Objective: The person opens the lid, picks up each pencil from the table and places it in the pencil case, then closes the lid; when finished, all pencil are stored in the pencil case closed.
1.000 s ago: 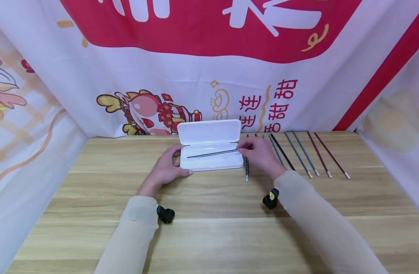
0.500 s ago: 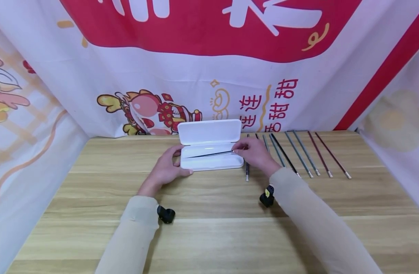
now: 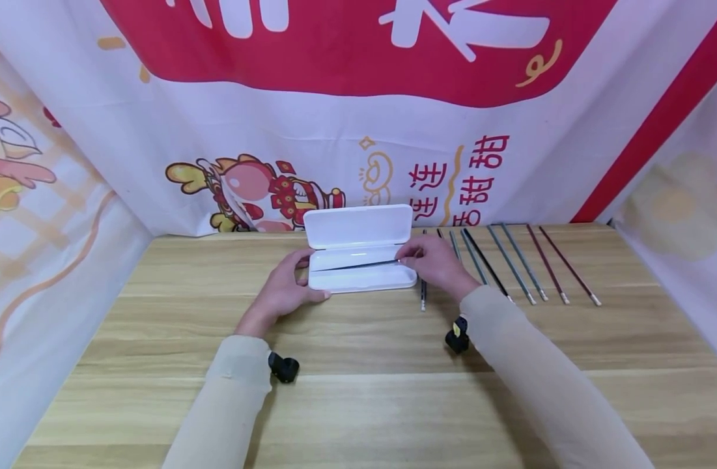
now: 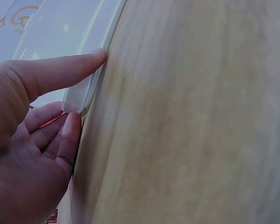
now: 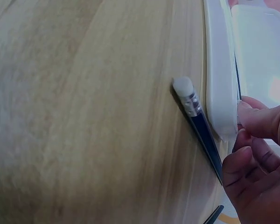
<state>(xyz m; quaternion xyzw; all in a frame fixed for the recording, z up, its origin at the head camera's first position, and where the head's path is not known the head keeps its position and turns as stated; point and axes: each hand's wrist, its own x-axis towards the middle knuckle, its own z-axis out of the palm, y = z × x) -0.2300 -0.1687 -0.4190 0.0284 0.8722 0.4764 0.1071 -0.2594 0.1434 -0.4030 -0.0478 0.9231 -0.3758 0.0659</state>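
Note:
A white pencil case (image 3: 364, 281) lies open at the back of the table, lid tipped up behind. My left hand (image 3: 282, 286) holds its left end. In the left wrist view the thumb (image 4: 67, 70) lies along the front edge while the fingers bend round the corner. With thumb and fingertips my right hand (image 3: 441, 264) pinches a dark pencil (image 3: 358, 265) at its right end. That pencil slants inside the case, its left tip low by the left end. In the right wrist view the right hand (image 5: 261, 154) reaches over the case's end, hiding most of the pencil.
Beside the case's right end lies a dark pencil (image 5: 203, 128) with a white eraser. Further right, several more lie in a row, among them a black pencil (image 3: 488, 264), a teal pencil (image 3: 512, 267) and a maroon pencil (image 3: 569, 266). A printed cloth (image 3: 264, 124) hangs behind the table.
My right hand has moved slightly left and lowered the pencil further into the case, its left tip shifting toward the left end. The left hand has stayed on the case.

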